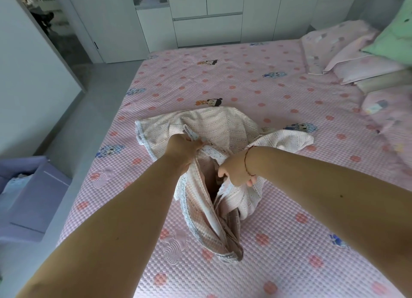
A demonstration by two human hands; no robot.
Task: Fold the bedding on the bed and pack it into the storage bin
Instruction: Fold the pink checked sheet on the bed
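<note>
A checked beige blanket (214, 186) lies bunched mid-bed on the pink sheet (267, 85), between both hands. The left hand (181, 151) clutches its lace edge; the right hand (236, 171) grips a fold. The purple storage bin (29, 199) is cut off at left.

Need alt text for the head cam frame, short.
Both hands, left hand and right hand, grip a bunched beige checked blanket on a pink dotted bed. A lilac storage bin sits on the floor at left.
</note>
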